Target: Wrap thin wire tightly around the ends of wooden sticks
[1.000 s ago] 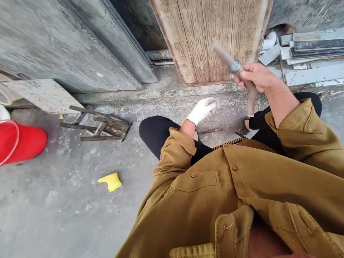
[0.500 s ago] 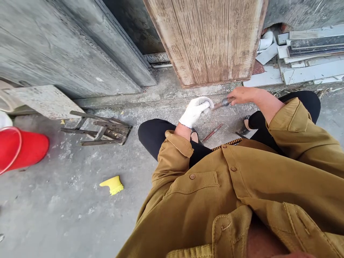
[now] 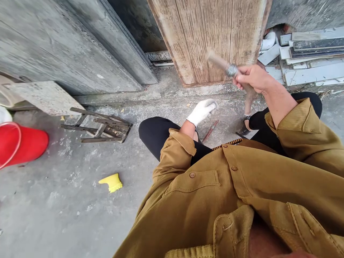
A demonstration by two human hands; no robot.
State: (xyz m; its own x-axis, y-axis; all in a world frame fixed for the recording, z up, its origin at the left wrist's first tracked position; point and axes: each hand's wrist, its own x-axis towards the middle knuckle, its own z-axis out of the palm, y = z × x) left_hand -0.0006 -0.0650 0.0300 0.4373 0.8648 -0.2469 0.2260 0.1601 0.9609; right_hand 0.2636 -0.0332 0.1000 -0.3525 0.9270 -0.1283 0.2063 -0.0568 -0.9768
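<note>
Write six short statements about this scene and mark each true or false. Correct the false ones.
1. The right hand grips a tool with a silvery binding. True.
2. The left hand wears a white glove. True.
3. The right hand is gloved too. False: it is bare.
4. A blue bucket is at the picture's right edge. False: a red bucket is at the left edge.
5. A yellow object lies on the ground. True.
6. The tool touches the left hand. False: they are apart.
</note>
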